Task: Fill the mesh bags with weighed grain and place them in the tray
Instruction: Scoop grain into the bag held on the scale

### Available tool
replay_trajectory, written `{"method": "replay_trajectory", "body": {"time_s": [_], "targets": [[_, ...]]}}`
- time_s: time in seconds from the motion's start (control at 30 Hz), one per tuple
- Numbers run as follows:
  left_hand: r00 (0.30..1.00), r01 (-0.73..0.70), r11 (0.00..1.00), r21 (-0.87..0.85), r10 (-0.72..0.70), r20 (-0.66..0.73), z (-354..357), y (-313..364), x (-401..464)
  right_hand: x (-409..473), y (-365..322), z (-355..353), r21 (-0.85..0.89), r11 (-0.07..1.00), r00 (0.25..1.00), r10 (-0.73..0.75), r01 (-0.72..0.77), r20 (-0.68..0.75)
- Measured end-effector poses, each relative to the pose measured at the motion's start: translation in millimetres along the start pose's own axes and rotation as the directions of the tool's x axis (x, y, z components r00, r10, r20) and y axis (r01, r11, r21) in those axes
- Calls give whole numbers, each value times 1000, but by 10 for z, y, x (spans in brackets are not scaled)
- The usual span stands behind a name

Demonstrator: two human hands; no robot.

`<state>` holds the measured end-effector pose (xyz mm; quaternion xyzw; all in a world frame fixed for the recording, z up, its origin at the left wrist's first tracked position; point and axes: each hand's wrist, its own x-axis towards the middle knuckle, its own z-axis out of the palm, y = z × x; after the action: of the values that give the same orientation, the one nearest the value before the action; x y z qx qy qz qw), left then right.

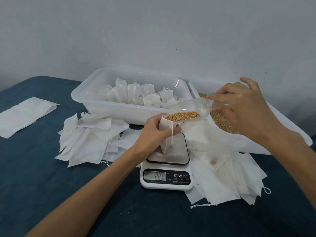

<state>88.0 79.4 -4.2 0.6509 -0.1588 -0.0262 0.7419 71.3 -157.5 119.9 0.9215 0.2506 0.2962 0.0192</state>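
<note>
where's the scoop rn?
Head view, right of centre: the clear scoop, in the right hand, tips grain into the mesh bag held by the left hand above the scale.

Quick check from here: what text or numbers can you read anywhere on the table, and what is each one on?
"22.8" on the display of the kitchen scale.
"M" and "T", with a power symbol, on the scale's buttons.
Small print under the buttons and beside the display: too small to read.
Nothing readable on the bags, trays or scoop.
</note>
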Motion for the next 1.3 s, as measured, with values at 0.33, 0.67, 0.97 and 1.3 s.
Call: {"method": "replay_trajectory", "body": {"time_s": [0.33, 0.67, 0.97, 1.3], "targets": [[1000, 0, 1000, 3, 0, -9, 19, 1, -9, -109, 36, 128, 140, 986, 994, 86, -95, 68], [1000, 8, 1000, 0, -8, -1, 11, -4, -11, -46, -28, -16, 36, 999, 999, 33, -34, 31], [1000, 9, 1000, -16, -9, -2, 15, 18, -16, -35, -21, -11, 16, 1000, 1000, 3, -3, -11], [1000, 17, 1000, 5, -17, -12, 11, 40, -36, -72, 124, 201, 196, 974, 993, 103, -112, 55]]}}
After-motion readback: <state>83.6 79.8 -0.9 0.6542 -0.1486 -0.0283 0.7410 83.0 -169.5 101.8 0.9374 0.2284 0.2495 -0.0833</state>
